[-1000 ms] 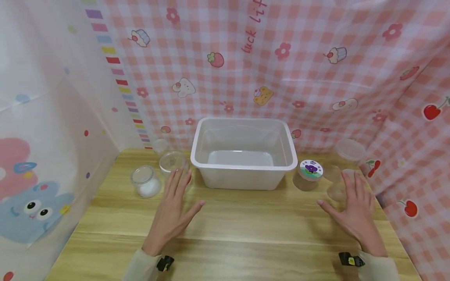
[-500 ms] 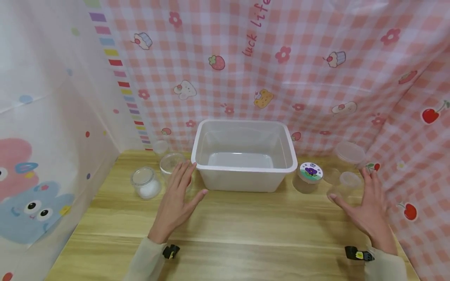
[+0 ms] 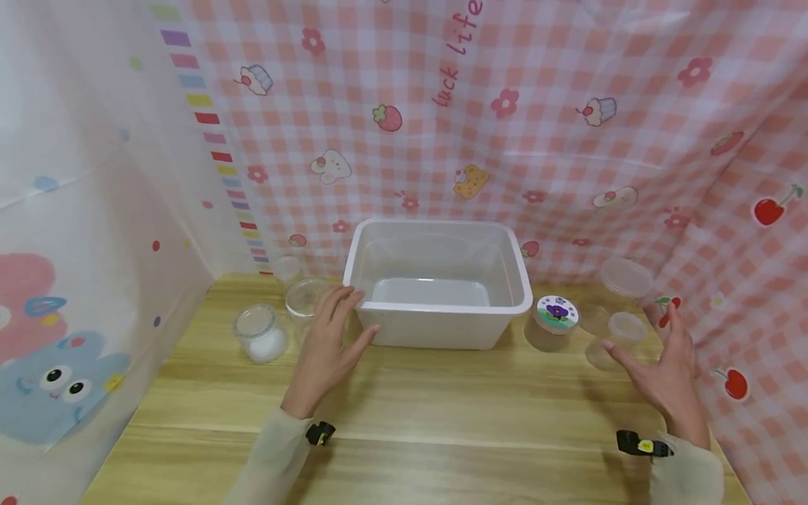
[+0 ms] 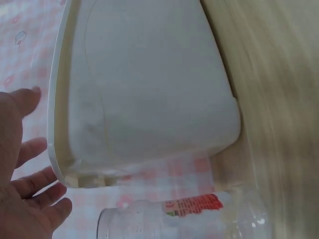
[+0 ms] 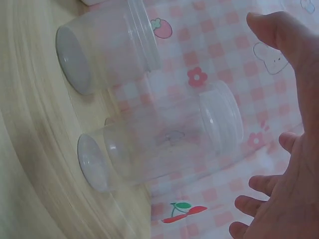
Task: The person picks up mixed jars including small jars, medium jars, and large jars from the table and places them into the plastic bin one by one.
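Holding nothing, fingers spread, the right hand (image 3: 668,375) hangs just beside the small clear lidded jar (image 3: 616,341), probably light, slippery and best gripped round its stiff body, on the wood-grain table (image 3: 454,403), while the left hand (image 3: 325,354), likewise spread and empty, hovers by the white tub (image 3: 437,330).

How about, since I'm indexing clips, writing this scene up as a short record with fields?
Surface: wooden table
Backdrop: checked cloth
Centre: open white bin
Left grip: at bin's near left corner; touch unclear
Right grip: holding nothing, right of small clear container
Left of bin: jar with white contents, clear jar
Right of bin: flower-lidded jar, larger clear container
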{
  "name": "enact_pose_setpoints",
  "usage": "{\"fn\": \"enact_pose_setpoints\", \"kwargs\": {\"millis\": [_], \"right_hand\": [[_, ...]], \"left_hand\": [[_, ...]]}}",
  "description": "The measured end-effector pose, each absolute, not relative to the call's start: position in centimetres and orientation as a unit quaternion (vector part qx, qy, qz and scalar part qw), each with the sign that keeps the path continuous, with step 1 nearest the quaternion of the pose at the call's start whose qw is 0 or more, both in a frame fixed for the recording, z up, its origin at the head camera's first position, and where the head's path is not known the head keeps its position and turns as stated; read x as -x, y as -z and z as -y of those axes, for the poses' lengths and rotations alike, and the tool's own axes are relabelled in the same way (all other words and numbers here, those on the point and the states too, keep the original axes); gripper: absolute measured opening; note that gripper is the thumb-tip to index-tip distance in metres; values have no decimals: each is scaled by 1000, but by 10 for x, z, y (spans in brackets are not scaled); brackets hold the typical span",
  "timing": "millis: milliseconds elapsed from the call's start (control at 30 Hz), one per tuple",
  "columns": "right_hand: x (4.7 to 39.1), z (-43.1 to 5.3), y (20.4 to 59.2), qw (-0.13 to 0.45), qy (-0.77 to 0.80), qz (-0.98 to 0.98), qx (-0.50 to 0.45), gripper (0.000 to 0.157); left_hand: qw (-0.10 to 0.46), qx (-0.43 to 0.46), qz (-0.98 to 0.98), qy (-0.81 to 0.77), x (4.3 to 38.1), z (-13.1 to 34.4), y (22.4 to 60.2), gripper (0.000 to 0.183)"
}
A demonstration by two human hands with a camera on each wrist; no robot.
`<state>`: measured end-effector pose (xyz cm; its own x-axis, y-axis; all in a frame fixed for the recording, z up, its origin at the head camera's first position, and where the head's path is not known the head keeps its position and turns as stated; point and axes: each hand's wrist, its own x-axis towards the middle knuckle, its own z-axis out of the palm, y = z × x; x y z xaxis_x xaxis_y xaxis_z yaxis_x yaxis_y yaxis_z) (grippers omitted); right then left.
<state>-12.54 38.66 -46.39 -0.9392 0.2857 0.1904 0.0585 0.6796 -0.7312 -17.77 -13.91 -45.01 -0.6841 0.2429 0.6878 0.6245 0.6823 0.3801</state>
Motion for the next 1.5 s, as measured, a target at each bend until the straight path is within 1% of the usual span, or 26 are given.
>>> {"fn": "enact_pose_setpoints", "kwargs": {"millis": [167, 500, 767, 1000, 1100, 1300, 1400, 1500], "right_hand": [[132, -388, 467, 144, -409, 895, 107, 115], [136, -385, 481, 150, -460, 864, 143, 120], [135, -384, 492, 134, -476, 849, 187, 115], [142, -383, 500, 125, -504, 831, 198, 111], [143, -382, 503, 113, -508, 828, 207, 108], [147, -376, 508, 86, -496, 829, 244, 94], [148, -372, 509, 75, -484, 829, 271, 90], [148, -370, 509, 81, -477, 829, 280, 86]], "left_hand": [[332, 260, 850, 315, 186, 135, 449, 40], [366, 252, 840, 312, 189, 128, 447, 27], [376, 227, 844, 307, 191, 123, 448, 24], [369, 216, 851, 306, 192, 123, 446, 22], [364, 213, 852, 311, 192, 123, 445, 22], [360, 209, 852, 318, 191, 125, 444, 22], [362, 214, 847, 324, 191, 125, 444, 21], [358, 216, 847, 328, 192, 125, 443, 20]]}}
